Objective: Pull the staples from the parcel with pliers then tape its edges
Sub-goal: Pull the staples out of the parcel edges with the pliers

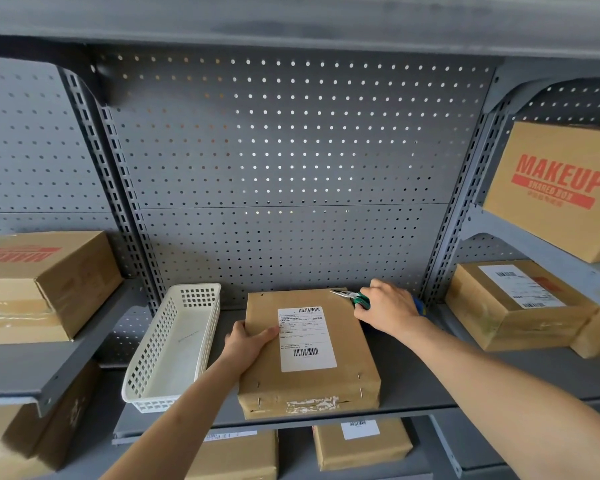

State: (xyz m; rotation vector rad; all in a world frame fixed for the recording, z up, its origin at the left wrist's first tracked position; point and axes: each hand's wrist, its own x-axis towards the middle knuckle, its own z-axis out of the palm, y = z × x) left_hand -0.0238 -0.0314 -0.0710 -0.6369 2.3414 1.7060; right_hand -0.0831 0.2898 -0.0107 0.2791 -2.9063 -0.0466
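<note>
Parcel [309, 355]: lies flat on the grey shelf [413, 386], label up, staples along its near edge.
Left hand [248, 342]: grip holds the parcel's left edge.
Right hand [390, 308]: grip curled round green-handled pliers [352, 296], tips over the parcel's far right corner.
Basket [174, 344]: white, just left of the parcel.

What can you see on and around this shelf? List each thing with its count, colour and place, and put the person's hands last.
parcel: one, brown with white label, middle shelf, staples along its near edge
pliers: one, green handles, over parcel's far right corner
basket: one, white, left of parcel
MAKEUP box: one, brown with red print, upper right shelf
other boxes: several, brown, on side and lower shelves
pegboard: grey, behind shelf
left hand: holds parcel's left edge
right hand: grips pliers
</note>
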